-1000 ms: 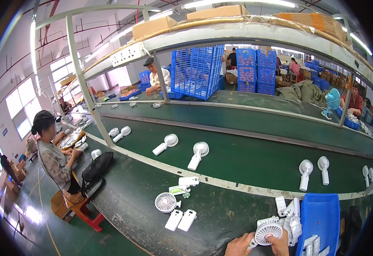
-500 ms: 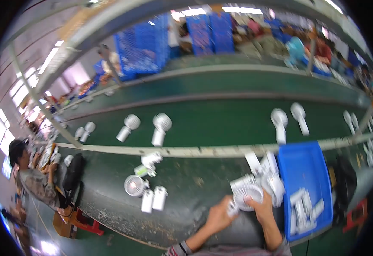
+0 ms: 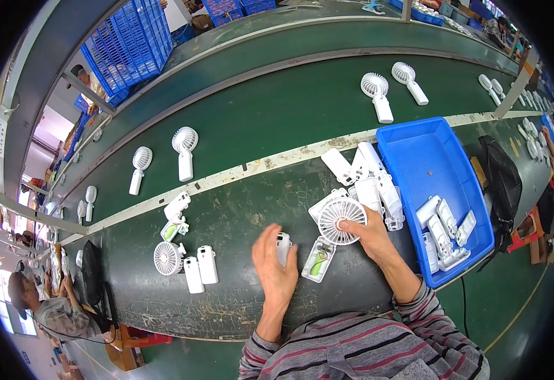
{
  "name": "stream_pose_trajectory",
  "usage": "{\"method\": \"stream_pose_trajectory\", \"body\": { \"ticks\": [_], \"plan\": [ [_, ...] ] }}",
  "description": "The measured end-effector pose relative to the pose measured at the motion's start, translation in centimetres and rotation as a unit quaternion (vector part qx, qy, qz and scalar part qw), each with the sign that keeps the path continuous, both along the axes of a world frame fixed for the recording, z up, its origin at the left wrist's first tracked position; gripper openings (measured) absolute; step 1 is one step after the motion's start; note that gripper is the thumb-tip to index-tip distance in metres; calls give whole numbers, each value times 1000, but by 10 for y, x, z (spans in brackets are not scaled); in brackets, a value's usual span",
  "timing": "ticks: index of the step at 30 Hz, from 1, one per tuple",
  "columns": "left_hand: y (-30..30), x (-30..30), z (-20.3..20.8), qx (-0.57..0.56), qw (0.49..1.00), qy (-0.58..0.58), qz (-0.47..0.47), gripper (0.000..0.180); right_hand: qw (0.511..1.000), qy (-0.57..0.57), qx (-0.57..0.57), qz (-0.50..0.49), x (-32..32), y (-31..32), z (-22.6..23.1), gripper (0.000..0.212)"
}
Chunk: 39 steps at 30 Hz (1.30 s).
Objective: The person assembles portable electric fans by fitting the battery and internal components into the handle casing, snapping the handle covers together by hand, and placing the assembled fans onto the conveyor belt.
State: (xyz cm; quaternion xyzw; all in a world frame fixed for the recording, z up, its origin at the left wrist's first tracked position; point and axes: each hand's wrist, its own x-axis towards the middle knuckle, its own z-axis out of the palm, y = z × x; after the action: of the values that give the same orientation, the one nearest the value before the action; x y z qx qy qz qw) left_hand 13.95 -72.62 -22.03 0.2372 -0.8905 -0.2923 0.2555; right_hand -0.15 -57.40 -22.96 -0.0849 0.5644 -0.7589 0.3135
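My right hand (image 3: 375, 237) grips a white handheld fan (image 3: 342, 220) by its round head, thumb on the front grille. Below the grille, the fan's opened handle (image 3: 319, 259) shows a green battery inside. To its left my left hand (image 3: 275, 263) curves around a white handle cover (image 3: 283, 248), which shows between thumb and fingers. Farther left on the bench lie another fan head (image 3: 168, 258), two white handle shells (image 3: 199, 269) and an opened handle with a green part (image 3: 174, 228). Just beyond my right hand is a pile of white handle shells (image 3: 369, 180).
A blue tray (image 3: 394, 136) with several white parts stands at the right, beside a black bag (image 3: 502, 177). Past the bench's pale rail (image 3: 245, 167), whole fans (image 3: 185, 152) lie on a green belt (image 3: 277, 114). A person (image 3: 58, 304) sits at the far left.
My left hand has moved left, away from the fan, with the white cover. The fan's opened handle and green battery now show. The view has turned and tilted downward.
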Motion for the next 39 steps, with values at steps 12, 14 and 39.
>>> {"method": "stream_pose_trajectory", "body": {
  "ticks": [12, 14, 39],
  "plan": [
    [19, -6, -38, 451, 879, -31, -149, 36, 999, -28, -13, 23, -2, 0, 0, 46],
    [18, -7, -37, 458, 875, -36, -150, 36, 999, -38, -15, 22, -2, 0, -1, 47],
    [22, 0, -20, 708, 675, -57, -198, 28, 991, -98, -62, 70, -1, 1, 1, 45]
  ]
}}
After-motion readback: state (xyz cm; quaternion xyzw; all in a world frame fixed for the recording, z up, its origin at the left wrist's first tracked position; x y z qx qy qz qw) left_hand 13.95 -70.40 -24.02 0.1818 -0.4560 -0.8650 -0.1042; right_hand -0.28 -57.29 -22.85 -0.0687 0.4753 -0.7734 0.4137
